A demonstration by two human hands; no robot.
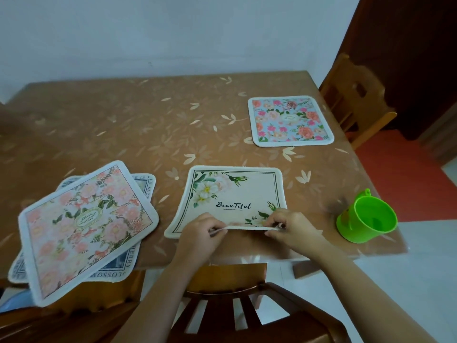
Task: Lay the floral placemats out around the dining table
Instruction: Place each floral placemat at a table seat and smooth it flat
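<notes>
Both my hands, left (pixel 200 235) and right (pixel 288 227), pinch the cream placemat (pixel 232 196) at the tabletop (pixel 148 125) near edge, where a careless tug could slide it off.

At the table's (pixel 148 125) near edge we see a cream mat (pixel 235 194) with a thin dark border line, white flowers, green leaves and the dark word "BeauTiful". Toward the near left corner a pink mat (pixel 86 229) shows peach blossoms and dark green leaves, white-rimmed, over a blue-grey lettered mat (pixel 146 184). Near the far right corner a light blue mat (pixel 289 120) carries pink and orange roses. The tablecloth (pixel 111 115) is tan with pale leaf shapes. The cup (pixel 368 217) is bright green.
</notes>
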